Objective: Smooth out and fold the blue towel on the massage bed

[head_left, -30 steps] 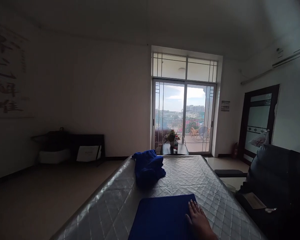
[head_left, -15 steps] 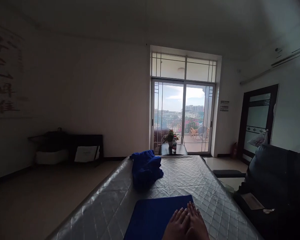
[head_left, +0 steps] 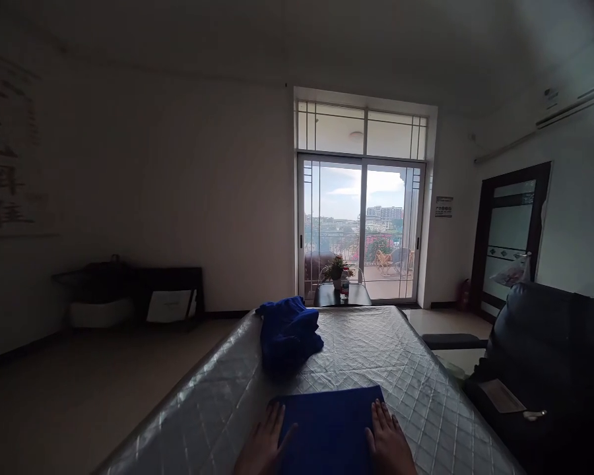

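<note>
A folded blue cloth (head_left: 329,425) lies flat on the near end of a grey quilted mattress (head_left: 391,359). My left hand (head_left: 264,443) rests palm down on the cloth's left edge with fingers stretched out. My right hand (head_left: 389,443) lies flat on its right edge, fingers also out. Neither hand holds anything. Farther up the mattress sits a crumpled heap of blue cloths (head_left: 288,332).
A dark sofa (head_left: 549,356) stands close on the right with a paper on it. Beyond the mattress is a small dark table (head_left: 340,296) with a plant and bottle, before a glass sliding door (head_left: 360,227). A low dark bench (head_left: 133,293) lines the left wall.
A second ago only my right hand lay on the cloth. The left hand came in beside it, then slid left, so the hands are now spread to the cloth's two edges.
</note>
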A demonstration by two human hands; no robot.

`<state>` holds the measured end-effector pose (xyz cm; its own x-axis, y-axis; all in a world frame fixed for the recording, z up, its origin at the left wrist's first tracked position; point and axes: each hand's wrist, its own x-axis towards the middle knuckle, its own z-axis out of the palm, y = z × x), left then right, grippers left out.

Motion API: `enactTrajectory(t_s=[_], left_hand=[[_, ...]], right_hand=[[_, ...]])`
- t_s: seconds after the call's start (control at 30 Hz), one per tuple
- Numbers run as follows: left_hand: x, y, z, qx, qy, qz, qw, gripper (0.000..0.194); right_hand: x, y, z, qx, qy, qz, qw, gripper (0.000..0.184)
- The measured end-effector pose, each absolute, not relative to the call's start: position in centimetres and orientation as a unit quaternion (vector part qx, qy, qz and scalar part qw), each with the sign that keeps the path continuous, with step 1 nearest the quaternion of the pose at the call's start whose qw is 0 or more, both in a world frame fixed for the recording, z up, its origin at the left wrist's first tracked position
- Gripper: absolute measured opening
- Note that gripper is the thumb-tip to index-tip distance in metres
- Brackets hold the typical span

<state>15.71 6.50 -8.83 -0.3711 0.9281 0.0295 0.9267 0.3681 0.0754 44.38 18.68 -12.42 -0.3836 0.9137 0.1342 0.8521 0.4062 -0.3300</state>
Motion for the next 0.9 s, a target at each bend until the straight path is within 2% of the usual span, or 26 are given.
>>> enactTrajectory(t_s=[0.23, 0.37, 0.5, 0.9], left_hand=[[15.0, 5.1, -7.3, 0.543, 0.836, 0.062, 0.054, 0.071], [15.2, 4.8, -6.5, 0.540, 0.834, 0.087, 0.078, 0.074], [14.8, 4.8, -6.4, 0.536, 0.834, 0.087, 0.095, 0.077], [14.3, 5.9, -8.2, 0.536, 0.837, 0.072, 0.084, 0.079]], right_hand=[[44.3, 18.5, -11.7, -0.538, -0.825, 0.096, 0.142, 0.062], [43.6, 19.1, -9.8, -0.548, -0.824, 0.097, 0.101, 0.063], [42.5, 20.4, -8.2, -0.539, -0.828, 0.105, 0.112, 0.064], [42.2, 21.9, -11.0, -0.546, -0.822, 0.083, 0.140, 0.063]])
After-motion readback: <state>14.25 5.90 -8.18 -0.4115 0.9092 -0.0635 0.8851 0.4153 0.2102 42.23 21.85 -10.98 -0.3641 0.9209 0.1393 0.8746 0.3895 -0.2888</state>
